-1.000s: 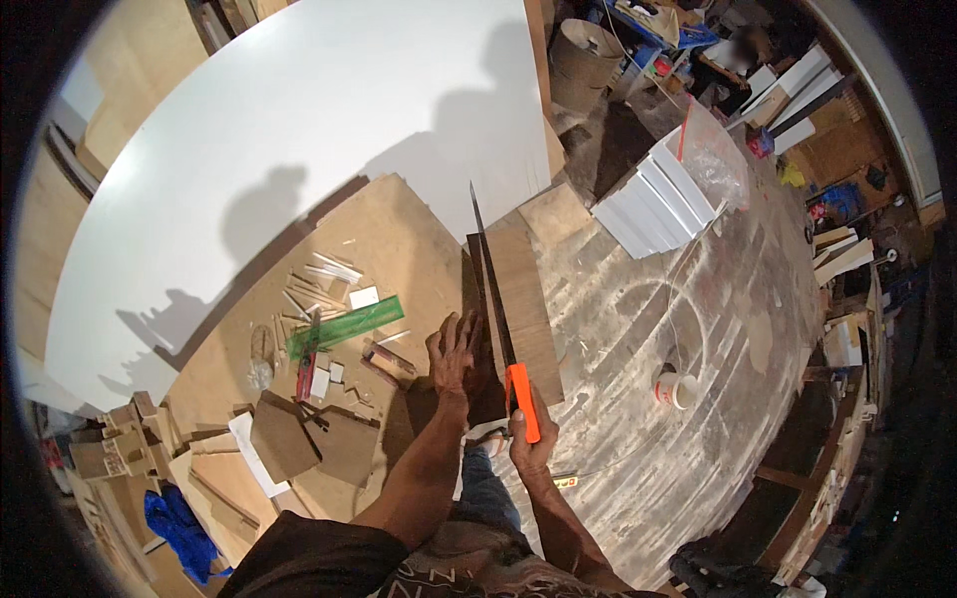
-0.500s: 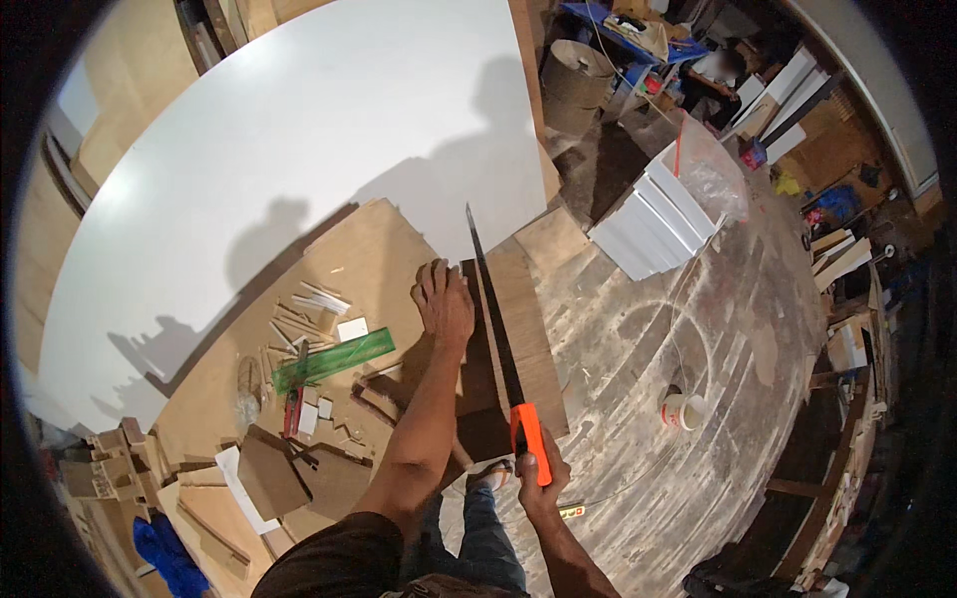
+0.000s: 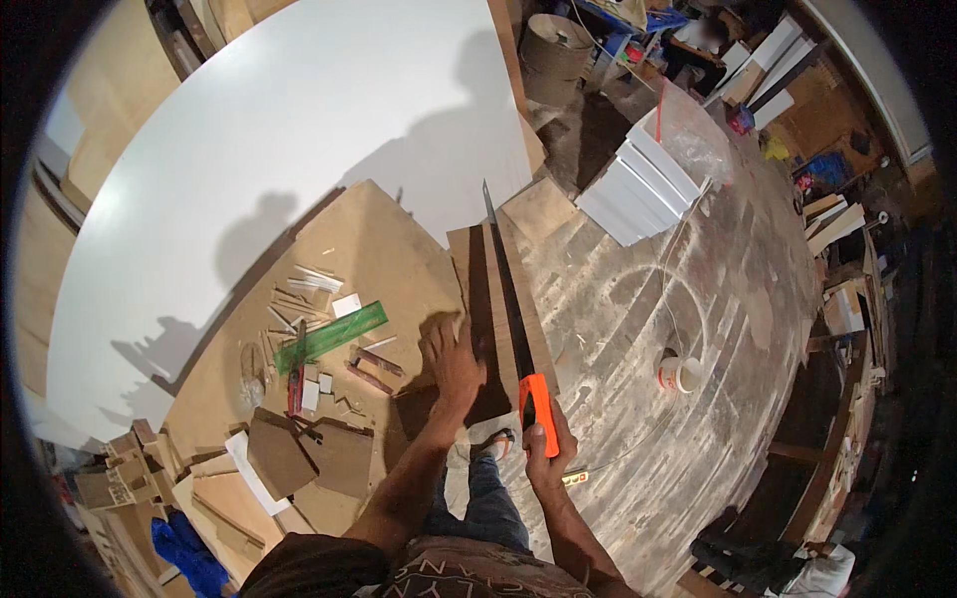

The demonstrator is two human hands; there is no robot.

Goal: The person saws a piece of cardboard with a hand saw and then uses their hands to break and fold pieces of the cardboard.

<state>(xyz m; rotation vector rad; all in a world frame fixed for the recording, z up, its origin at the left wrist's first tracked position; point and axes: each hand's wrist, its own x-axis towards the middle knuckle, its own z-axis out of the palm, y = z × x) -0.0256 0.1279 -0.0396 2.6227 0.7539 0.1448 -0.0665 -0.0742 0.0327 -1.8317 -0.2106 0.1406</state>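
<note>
From where I stand, a crumpled blue cloth point(image 3: 187, 553) sits far left. Next, a green strip point(image 3: 331, 336) lies among small offcuts on the tan tabletop point(image 3: 349, 234). The left hand point(image 3: 454, 364), fingers spread, is beside a brown board point(image 3: 478, 284); I can't tell whether it presses down. Over that board slants the saw point(image 3: 512, 309), its orange handle gripped by the right hand point(image 3: 550, 448), apart from the left. Farther right, a white bucket point(image 3: 680, 375) stands on the floor.

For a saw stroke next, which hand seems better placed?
Probably the right hand: it holds the saw by its orange handle. The left hand lies palm-down left of the saw, apparently holding no tool.
</note>
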